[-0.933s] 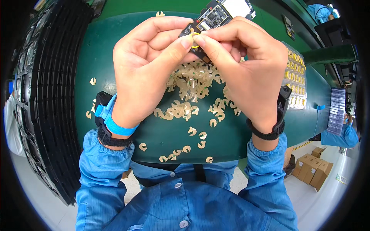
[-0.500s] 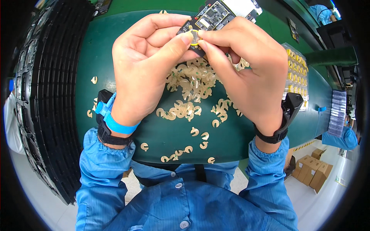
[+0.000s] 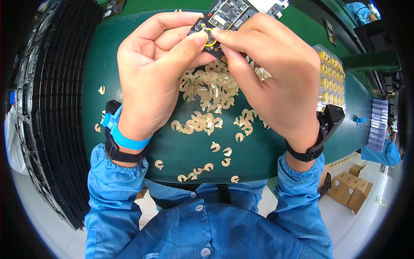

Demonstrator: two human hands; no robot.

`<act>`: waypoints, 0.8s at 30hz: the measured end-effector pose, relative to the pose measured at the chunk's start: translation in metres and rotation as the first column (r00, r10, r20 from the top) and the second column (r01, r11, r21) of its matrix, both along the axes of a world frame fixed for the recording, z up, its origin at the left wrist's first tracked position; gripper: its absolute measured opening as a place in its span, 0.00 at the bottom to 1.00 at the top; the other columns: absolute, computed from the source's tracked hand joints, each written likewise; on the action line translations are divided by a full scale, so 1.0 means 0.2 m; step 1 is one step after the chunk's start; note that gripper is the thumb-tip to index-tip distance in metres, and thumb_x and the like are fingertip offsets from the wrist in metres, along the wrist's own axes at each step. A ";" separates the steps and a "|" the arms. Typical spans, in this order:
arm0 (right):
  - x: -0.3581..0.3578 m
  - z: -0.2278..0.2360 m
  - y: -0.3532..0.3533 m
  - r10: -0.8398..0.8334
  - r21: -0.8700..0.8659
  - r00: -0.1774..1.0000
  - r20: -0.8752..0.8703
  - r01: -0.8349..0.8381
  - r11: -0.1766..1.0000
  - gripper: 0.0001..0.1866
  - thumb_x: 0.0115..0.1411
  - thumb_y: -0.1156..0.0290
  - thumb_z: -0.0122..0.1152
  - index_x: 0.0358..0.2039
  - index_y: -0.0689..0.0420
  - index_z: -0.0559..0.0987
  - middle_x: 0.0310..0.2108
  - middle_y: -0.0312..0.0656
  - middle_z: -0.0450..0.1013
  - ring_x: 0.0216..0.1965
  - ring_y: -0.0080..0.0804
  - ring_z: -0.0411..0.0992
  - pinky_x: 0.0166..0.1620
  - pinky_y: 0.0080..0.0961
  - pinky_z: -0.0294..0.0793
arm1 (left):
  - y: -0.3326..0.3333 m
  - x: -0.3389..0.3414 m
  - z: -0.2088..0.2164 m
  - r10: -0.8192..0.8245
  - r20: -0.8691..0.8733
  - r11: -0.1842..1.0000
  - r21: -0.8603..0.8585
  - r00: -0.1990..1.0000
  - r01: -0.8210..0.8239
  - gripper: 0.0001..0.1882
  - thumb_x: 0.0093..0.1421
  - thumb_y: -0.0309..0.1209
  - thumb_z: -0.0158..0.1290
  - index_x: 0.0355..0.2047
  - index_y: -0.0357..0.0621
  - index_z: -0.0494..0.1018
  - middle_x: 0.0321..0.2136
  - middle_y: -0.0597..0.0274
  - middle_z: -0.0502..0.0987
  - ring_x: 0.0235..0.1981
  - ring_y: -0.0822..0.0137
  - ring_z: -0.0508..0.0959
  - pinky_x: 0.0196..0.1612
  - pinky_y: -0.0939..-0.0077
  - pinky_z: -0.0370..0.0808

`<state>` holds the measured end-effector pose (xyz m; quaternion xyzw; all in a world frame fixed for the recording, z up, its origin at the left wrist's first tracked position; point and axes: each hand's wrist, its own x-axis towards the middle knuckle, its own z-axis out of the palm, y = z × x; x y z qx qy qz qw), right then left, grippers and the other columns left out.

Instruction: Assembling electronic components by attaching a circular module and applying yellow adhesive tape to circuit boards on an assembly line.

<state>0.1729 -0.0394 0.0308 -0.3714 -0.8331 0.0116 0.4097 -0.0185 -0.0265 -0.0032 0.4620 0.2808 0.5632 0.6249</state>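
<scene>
A black circuit board [image 3: 230, 15] is held up over the far part of the table, its lower left end in my left hand [image 3: 151, 73]. My left thumb presses a round coin cell [image 3: 210, 40] with a yellow rim against the face of the board. At the cell's right side, the closed index finger and thumb of my right hand [image 3: 278, 71] touch its edge. The other right fingers are curled behind and partly hidden. Beneath both hands lies a pile of beige notched round stickers [image 3: 211, 86], with several loose ones nearer to me.
On the right, a clear tray [image 3: 331, 80] holds rows of yellow-rimmed coin cells. Tall stacked black trays [image 3: 56, 103] line the left side of the green table [image 3: 258, 159]. Another board [image 3: 330, 31] lies at the far right. Cardboard boxes [image 3: 350, 187] stand on the floor.
Both hands have shifted slightly left and away from me with the board. The coin cell appears flatter on the board, and my left thumb has moved along with it.
</scene>
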 end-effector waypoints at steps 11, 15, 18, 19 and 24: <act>-0.01 0.00 0.02 -0.203 0.016 0.941 -0.272 0.216 0.976 0.26 0.50 0.82 0.79 0.50 0.60 0.79 0.36 0.31 0.73 0.28 0.14 0.63 0.34 0.13 0.64 | 0.02 0.00 0.02 0.028 0.063 0.999 -0.017 0.998 -0.027 0.16 0.67 0.20 0.54 0.55 0.27 0.71 0.45 0.48 0.83 0.44 0.66 0.85 0.48 0.75 0.85; 0.03 0.01 0.02 -0.290 -0.538 0.787 -0.544 -0.062 0.841 0.19 0.60 0.72 0.75 0.46 0.65 0.75 0.35 0.38 0.78 0.32 0.15 0.74 0.32 0.11 0.69 | 0.02 0.01 0.00 0.037 0.085 0.999 -0.042 0.996 -0.034 0.16 0.68 0.20 0.53 0.55 0.28 0.71 0.47 0.48 0.82 0.45 0.66 0.84 0.50 0.75 0.85; -0.02 -0.01 0.03 -0.332 -0.626 0.671 -0.663 -0.253 0.738 0.23 0.63 0.77 0.70 0.54 0.66 0.69 0.34 0.40 0.79 0.32 0.19 0.77 0.35 0.16 0.76 | 0.03 -0.01 -0.01 0.053 0.124 0.998 -0.031 0.991 -0.050 0.15 0.69 0.20 0.53 0.55 0.29 0.70 0.47 0.48 0.82 0.46 0.65 0.84 0.51 0.74 0.84; -0.03 -0.01 0.04 -0.325 -0.623 0.678 -0.660 -0.251 0.741 0.23 0.63 0.77 0.70 0.54 0.66 0.69 0.34 0.40 0.79 0.32 0.19 0.77 0.35 0.16 0.76 | 0.03 -0.01 -0.01 0.046 0.134 0.999 -0.027 0.990 -0.043 0.15 0.69 0.20 0.52 0.55 0.29 0.70 0.47 0.48 0.82 0.46 0.65 0.84 0.51 0.74 0.84; -0.02 -0.01 0.15 -0.336 -0.545 0.618 -0.711 -0.181 0.819 0.31 0.61 0.80 0.70 0.60 0.68 0.64 0.33 0.42 0.80 0.30 0.22 0.77 0.35 0.19 0.78 | 0.06 0.03 -0.02 0.054 0.091 0.998 0.035 0.994 -0.058 0.21 0.69 0.21 0.53 0.61 0.28 0.66 0.55 0.44 0.78 0.54 0.61 0.81 0.58 0.68 0.80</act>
